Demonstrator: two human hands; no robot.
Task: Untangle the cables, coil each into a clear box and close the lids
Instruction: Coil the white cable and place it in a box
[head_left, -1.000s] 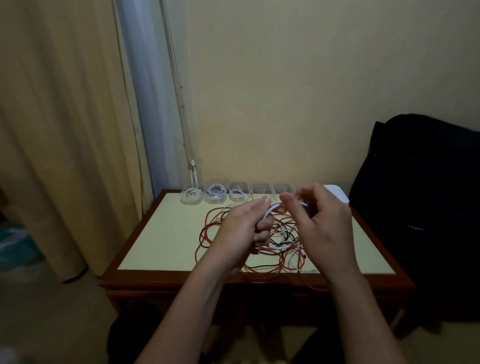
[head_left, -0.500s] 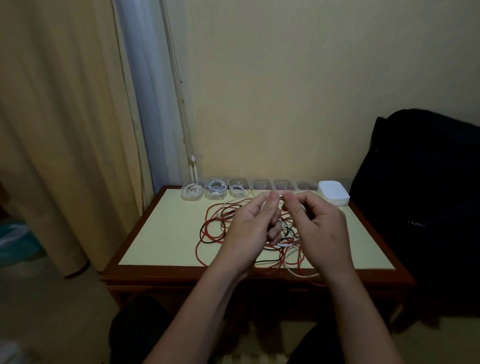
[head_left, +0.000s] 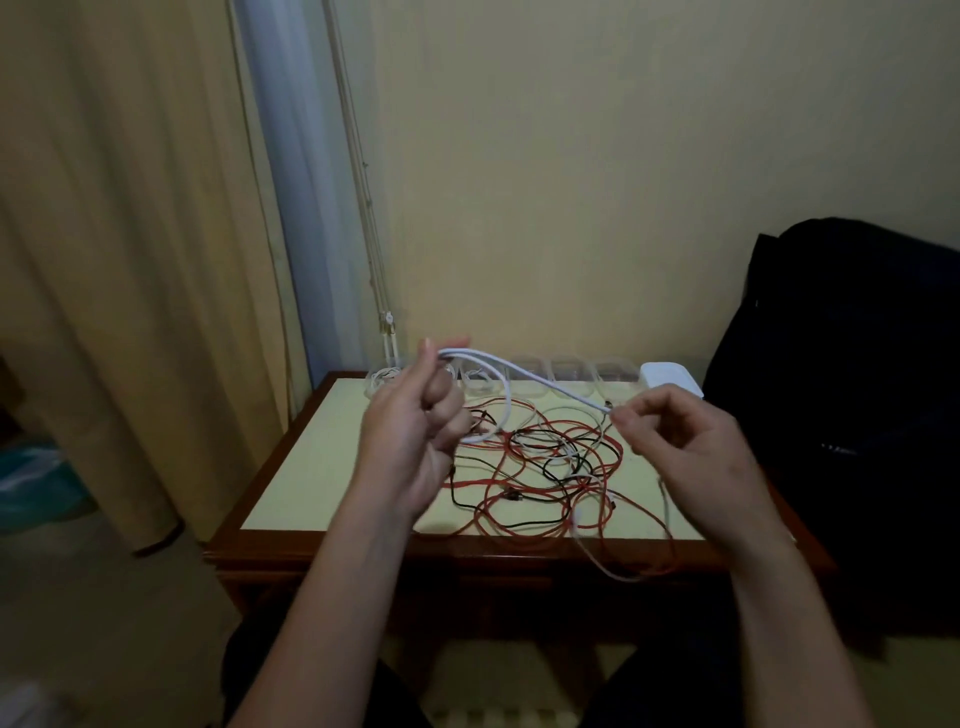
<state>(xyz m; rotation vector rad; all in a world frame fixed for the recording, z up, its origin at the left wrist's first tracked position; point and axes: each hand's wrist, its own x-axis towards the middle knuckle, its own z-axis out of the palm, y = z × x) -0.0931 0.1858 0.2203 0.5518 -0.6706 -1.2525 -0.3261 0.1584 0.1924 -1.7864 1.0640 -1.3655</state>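
— Where's the white cable (head_left: 524, 371)?
— Up between my 2 hands: left hand (head_left: 415, 431) fisted round its folded end, right hand (head_left: 685, 452) pinching it, probably sizing a coil. Beyond, the tangle (head_left: 545, 467) on the table (head_left: 322, 467); furthest, clear boxes (head_left: 571, 376).

Both bare forearms rise from the lower edge, with the hands held apart at about chest height. The left hand (head_left: 415, 431) is the higher one, its lower fingers curled into the palm while thumb and forefinger pinch a bend of the white cable (head_left: 545, 382). The right hand (head_left: 691, 457) pinches the cable farther along between thumb and forefinger, its other fingers loosely curled.
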